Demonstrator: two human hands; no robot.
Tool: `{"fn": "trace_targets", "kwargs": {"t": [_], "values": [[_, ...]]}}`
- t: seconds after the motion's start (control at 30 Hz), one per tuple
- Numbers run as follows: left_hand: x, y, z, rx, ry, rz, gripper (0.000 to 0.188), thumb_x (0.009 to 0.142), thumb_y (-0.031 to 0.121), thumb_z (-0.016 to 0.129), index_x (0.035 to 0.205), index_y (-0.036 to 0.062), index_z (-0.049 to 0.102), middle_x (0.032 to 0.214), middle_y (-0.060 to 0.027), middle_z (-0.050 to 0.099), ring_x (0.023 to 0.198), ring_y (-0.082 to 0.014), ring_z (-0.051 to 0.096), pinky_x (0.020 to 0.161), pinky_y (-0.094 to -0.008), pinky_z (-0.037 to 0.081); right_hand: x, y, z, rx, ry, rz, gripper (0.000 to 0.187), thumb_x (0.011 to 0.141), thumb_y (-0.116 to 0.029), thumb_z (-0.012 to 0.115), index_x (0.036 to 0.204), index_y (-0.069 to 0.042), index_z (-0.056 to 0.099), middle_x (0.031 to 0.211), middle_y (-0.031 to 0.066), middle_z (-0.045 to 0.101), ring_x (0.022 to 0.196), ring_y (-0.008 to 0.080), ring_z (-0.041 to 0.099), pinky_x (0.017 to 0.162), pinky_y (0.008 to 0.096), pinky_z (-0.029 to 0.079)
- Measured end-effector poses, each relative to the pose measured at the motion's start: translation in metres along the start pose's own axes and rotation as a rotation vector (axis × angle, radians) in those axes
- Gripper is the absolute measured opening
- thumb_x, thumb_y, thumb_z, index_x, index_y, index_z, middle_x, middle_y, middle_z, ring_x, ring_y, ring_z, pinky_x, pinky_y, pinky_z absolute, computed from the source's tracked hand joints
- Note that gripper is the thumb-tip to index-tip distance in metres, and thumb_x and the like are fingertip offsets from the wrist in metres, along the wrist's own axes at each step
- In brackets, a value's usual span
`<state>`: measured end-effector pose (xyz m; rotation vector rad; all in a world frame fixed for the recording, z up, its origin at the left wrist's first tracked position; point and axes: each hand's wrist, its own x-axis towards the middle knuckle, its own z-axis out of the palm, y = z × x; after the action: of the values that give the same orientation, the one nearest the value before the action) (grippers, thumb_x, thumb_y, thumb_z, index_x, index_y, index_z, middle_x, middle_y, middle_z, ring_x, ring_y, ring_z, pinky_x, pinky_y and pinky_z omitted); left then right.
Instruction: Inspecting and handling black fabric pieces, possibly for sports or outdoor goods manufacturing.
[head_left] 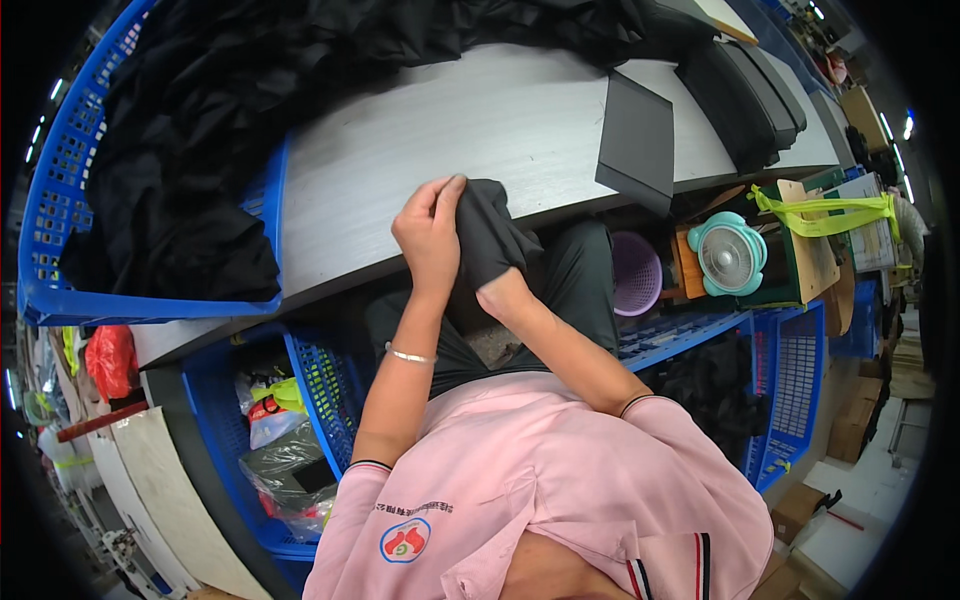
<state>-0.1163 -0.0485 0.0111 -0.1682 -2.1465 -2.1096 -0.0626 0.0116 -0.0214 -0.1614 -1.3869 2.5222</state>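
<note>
Over the table's near edge, my left hand (430, 240) pinches the upper left edge of a small black fabric piece (488, 228) between thumb and fingers. My right hand (503, 294) reaches into the lower end of that same piece. Only its wrist and heel show; the cloth hides the fingers, so their pose cannot be made out. The fabric hangs loosely around the hand, with folds on its right side. To the right, a flat dark grey panel (636, 135) lies on the table and juts past its edge.
Black fabric (190, 150) heaps over a blue basket (150, 305) and along the table's (400, 130) far side. Black folded stacks (735, 105) stand at the right. Below are a teal fan (727, 254), a purple bin (636, 275) and a blue crate (325, 390) of bagged items.
</note>
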Motion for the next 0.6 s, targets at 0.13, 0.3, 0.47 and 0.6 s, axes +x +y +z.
{"fn": "trace_targets", "kwargs": {"t": [0.13,0.3,0.47,0.6], "values": [[0.062,-0.016,-0.01,0.111,0.054,-0.108,0.021,0.092,0.017,0.074,0.089,-0.0034,0.075,0.072,-0.0006,0.067,0.068,-0.0069,0.055,0.064,-0.0251,0.046,-0.044,-0.038,0.012,-0.765,-0.12,0.0,0.036,0.106,-0.013,0.045,0.139,0.001,0.045,0.127,0.0064,0.054,0.119,0.0165,0.054,0.102,0.0275,0.043],[0.084,-0.019,-0.036,-0.189,0.141,-0.06,0.024,0.092,0.02,0.076,0.087,-0.003,0.075,0.071,0.005,0.061,0.066,-0.0036,0.049,0.06,-0.0223,0.04,-0.082,-0.069,-0.026,-0.224,-0.131,0.387,0.042,0.104,-0.016,0.053,0.141,0.001,0.042,0.127,0.0095,0.058,0.107,0.0186,0.069,0.098,0.0312,0.05],[0.036,0.016,-0.022,-0.142,-0.038,-0.094,0.02,0.092,0.017,0.075,0.088,-0.0027,0.075,0.072,0.0061,0.061,0.068,-0.0025,0.05,0.061,-0.0198,0.04,-0.061,-0.067,-0.055,-0.695,0.116,-0.066,0.066,0.096,-0.016,0.067,0.148,0.003,0.031,0.154,0.0229,0.032,0.14,0.0348,0.042,0.114,0.043,0.037],[-0.017,0.047,0.0,0.039,-0.214,0.103,0.011,0.088,0.011,0.076,0.09,0.0,0.077,0.077,-0.0044,0.07,0.068,-0.0089,0.06,0.062,-0.0241,0.046,-0.026,-0.066,-0.038,-1.08,0.167,-0.448,0.076,0.086,-0.008,0.068,0.149,0.007,0.029,0.159,0.0303,0.022,0.147,0.0441,0.027,0.12,0.0469,0.024]]}}
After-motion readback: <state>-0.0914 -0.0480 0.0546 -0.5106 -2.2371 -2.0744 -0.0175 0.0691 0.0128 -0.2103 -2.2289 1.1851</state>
